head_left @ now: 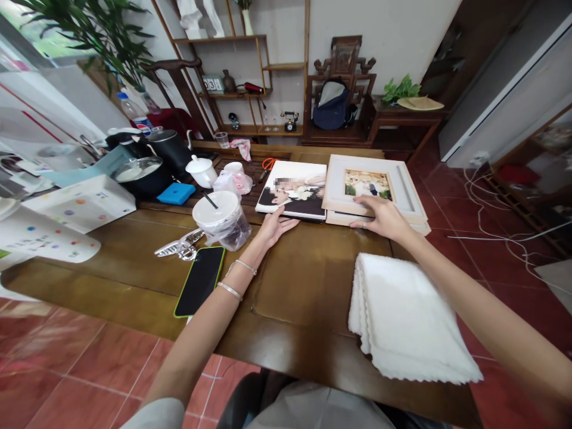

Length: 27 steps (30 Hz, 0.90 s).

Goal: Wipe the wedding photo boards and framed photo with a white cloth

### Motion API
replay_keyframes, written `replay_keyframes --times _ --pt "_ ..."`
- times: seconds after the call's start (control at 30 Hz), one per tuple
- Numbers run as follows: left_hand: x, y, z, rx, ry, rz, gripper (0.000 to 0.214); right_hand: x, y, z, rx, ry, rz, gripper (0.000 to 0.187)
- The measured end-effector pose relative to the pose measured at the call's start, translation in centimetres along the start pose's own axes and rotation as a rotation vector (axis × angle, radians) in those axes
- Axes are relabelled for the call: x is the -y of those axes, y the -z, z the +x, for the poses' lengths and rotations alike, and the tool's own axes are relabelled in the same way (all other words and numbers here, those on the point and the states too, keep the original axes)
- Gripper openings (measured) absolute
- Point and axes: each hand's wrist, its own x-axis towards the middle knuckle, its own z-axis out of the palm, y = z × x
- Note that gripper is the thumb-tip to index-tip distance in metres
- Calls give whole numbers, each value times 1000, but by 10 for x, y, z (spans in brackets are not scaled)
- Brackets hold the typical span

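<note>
A photo album or photo panel (297,205) lies flat on the wooden table, its cover showing people in dark and white clothes. My left hand (277,227) is at its near edge, fingers stretched out and the thumb against the edge. To the right, a pale picture frame (333,179) with a small photo in its middle rests on another frame (339,219). My right hand (382,217) grips the near edge of the upper frame, fingers on top and thumb lower. Whether it also touches the lower frame, I cannot tell.
A folded white towel (402,322) lies near the front right edge. On the left are a phone (201,280), keys (182,245), a lidded plastic cup (218,217), a blue box (176,193), a white teapot (202,173) and a pot (143,176). Orange scissors (269,163) lie behind the album.
</note>
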Motion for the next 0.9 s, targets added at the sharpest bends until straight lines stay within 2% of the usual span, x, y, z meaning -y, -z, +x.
replay_keyframes --times 0.43,0.9 --pt "-12 -4 -9 -25 81 297 61 -6 3 13 16 -9 40 56" --pt "-15 -7 -4 -108 35 518 68 -15 6 19 14 29 66 52"
